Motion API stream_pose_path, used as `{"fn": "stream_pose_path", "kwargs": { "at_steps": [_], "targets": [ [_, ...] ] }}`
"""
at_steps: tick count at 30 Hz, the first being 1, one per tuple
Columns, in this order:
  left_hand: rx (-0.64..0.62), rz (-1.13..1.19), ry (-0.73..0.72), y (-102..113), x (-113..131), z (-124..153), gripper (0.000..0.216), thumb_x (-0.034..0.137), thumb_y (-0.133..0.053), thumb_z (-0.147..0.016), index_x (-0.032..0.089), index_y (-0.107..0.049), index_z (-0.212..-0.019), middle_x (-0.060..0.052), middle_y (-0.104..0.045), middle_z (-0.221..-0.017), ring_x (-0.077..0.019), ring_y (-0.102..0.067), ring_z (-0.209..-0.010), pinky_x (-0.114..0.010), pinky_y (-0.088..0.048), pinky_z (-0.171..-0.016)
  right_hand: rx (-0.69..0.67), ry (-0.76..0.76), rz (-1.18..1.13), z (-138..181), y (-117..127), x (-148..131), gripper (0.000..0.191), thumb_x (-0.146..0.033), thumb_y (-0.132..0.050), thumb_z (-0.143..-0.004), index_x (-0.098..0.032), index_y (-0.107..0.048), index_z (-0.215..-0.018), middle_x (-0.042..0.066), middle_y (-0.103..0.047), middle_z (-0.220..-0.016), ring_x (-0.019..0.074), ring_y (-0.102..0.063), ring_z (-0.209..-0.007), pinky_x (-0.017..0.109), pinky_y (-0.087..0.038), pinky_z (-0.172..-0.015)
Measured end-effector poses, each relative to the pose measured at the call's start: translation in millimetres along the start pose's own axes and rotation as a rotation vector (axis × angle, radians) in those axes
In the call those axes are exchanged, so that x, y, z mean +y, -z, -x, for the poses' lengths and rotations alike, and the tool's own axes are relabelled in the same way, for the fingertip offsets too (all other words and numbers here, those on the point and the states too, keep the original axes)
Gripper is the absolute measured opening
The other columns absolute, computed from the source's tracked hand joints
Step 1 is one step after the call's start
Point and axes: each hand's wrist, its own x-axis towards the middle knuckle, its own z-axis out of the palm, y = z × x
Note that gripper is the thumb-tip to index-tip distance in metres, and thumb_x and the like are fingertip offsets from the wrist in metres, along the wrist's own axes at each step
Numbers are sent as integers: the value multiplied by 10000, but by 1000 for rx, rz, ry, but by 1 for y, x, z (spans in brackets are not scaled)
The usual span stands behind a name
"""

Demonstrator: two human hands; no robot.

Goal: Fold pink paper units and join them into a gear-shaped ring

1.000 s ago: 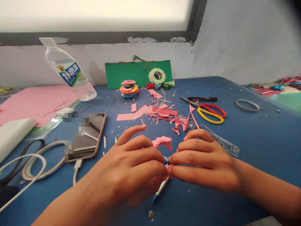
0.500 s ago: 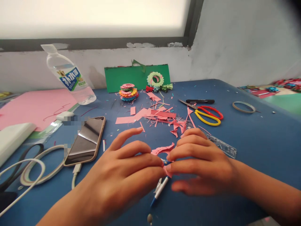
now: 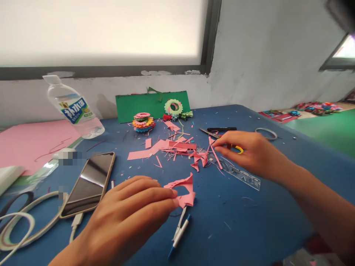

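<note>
My left hand (image 3: 138,210) pinches the edge of a folded pink paper ring (image 3: 186,199), which has a gap of table showing through its middle. Under the ring lies a drawing compass (image 3: 181,232) with a white and blue pen; its top end is hidden. My right hand (image 3: 246,151) is stretched out over the scissors (image 3: 239,149), thumb and fingers apart. Only the blades and a bit of the yellow handle show past it, and the scissors still lie on the table. Close to its fingertips are a thin pink paper strip (image 3: 215,153) and a clear ruler (image 3: 244,175).
Pink paper scraps (image 3: 180,146) spread across the blue table (image 3: 222,229). Behind them stand stacked paper rings (image 3: 143,122), a pale green paper ring (image 3: 173,107) and a green card (image 3: 138,107). Leftward are a phone (image 3: 88,184), a cable and a bottle (image 3: 79,111). A black pen (image 3: 222,129) lies behind the scissors.
My right hand has left the pink paper ring and moved right and away from me, over the scissors. My left hand keeps the ring. The view has shifted up and right.
</note>
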Motion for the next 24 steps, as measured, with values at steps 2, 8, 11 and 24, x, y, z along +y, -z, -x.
{"fn": "stream_pose_path", "kwargs": {
  "at_steps": [2,8,11,24],
  "targets": [
    [-19,-26,-4,1,-1,1,154,116,-502,-860,159,-629,-933,-10,-688,-854,-112,-595,-775,-224,-474,-690,-218,-62,165,3,-6,17,156,-198,-488,-852,-176,-637,-891,37,-655,-890,167,-595,-768,292,-442,-666],
    [-10,-71,7,-4,-6,10,260,21,-623,-737,155,-628,-959,-2,-663,-902,-103,-578,-823,-208,-470,-722,-379,-138,244,12,-26,31,183,-169,-471,-857,-162,-635,-939,65,-655,-920,203,-612,-809,301,-463,-656],
    [27,-73,43,-7,-8,11,284,8,-660,-688,149,-623,-931,4,-664,-877,-96,-583,-791,-208,-475,-715,-470,46,79,12,-34,4,172,-182,-534,-849,-188,-609,-1003,30,-638,-955,144,-598,-842,243,-465,-741],
    [251,-211,57,-3,-12,2,164,10,-659,-698,130,-625,-805,-16,-670,-785,-108,-606,-739,-241,-496,-710,-455,389,-163,5,-84,-12,212,-54,-408,-870,-150,-527,-1018,103,-558,-1156,192,-539,-1020,325,-442,-852]
  ]
}}
